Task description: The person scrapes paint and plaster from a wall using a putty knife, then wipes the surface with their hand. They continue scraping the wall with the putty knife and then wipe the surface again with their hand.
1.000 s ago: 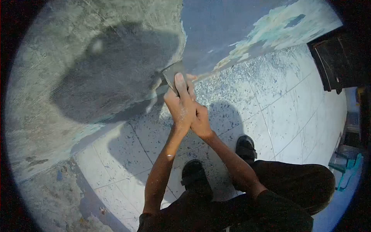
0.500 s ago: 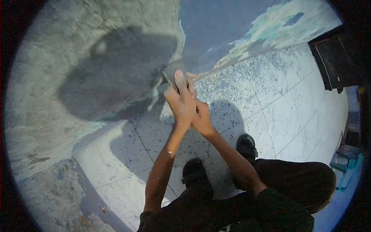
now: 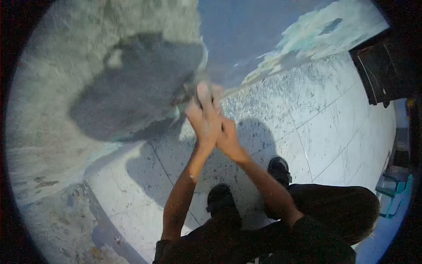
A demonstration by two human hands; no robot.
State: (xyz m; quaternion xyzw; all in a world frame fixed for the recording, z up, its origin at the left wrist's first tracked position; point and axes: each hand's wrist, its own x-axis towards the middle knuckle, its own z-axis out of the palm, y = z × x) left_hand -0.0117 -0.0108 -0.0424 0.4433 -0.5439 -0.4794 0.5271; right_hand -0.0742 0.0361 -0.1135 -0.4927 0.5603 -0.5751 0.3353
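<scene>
The flat tool (image 3: 190, 90), blurred, sits at the low end of the wall corner (image 3: 204, 49). The left hand (image 3: 205, 123) pinches it; the right hand (image 3: 227, 137) is braced against the left, its grip hidden. Good work here likely needs even pressure and fingertips clear of the corner. Paint flakes (image 3: 251, 100) litter the floor (image 3: 327, 143) right of the corner.

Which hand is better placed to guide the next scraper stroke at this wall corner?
Probably the left: the left hand lies uppermost and reaches along the blurred scraper by the wall corner. The right hand sits lower, partly behind it, its grip hidden.
</scene>
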